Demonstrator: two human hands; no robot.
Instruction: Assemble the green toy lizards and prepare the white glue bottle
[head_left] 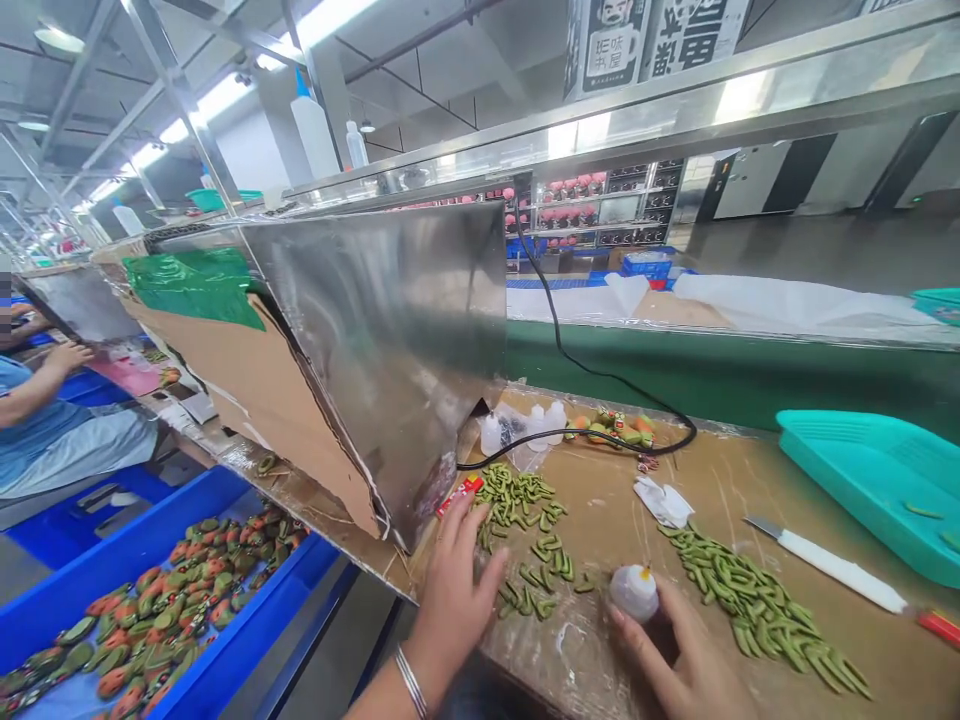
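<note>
My left hand point(459, 590) has its fingers stretched out and apart over the left edge of a pile of small curved green pieces point(517, 495). Its fingertips are close to a red and white tube or packet point(459, 493). My right hand point(679, 650) is closed around a small translucent squeeze bottle point(634, 592) with a narrow yellowish tip, low over the worktop. A few loose green pieces point(536, 590) lie between the hands. To the right of the bottle spreads a second pile of green pieces point(757, 590), with a crumpled white tissue point(664, 502) at its far end.
A white-handled knife point(840, 570) and a teal tray point(862, 450) are at the right. Behind are white bottles point(555, 420), painted figures point(611, 428) and a black cable point(555, 320). A metal panel point(390, 330) stands left, above a blue crate point(247, 610) of painted pieces. A co-worker's arm point(45, 375) shows far left.
</note>
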